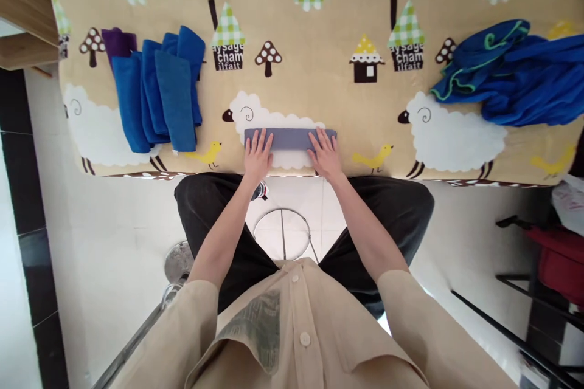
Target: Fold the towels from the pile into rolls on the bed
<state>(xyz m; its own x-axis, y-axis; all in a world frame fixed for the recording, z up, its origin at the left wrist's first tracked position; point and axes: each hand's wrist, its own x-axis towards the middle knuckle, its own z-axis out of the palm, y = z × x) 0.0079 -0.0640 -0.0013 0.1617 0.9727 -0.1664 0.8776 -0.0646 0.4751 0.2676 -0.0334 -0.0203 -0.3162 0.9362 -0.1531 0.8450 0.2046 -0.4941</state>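
Observation:
A grey-purple cloth, folded into a long narrow strip, lies crosswise near the front edge of the printed bedspread. My left hand rests flat on its left end, fingers stretched forward and slightly apart. On the right end my right hand lies the same way, palm down with fingers spread. Neither hand grips the strip; its middle shows bare between them. To the left sit several folded blue cloths in an overlapping row, with a purple cloth at the back left. A crumpled heap of blue cloth with green edging lies to the right.
The sheep-patterned bedspread covers the raised surface before me, its front edge above my knees. Below it stand a round metal stool frame and tiled floor. Wooden furniture is at far left; a red bag is at far right.

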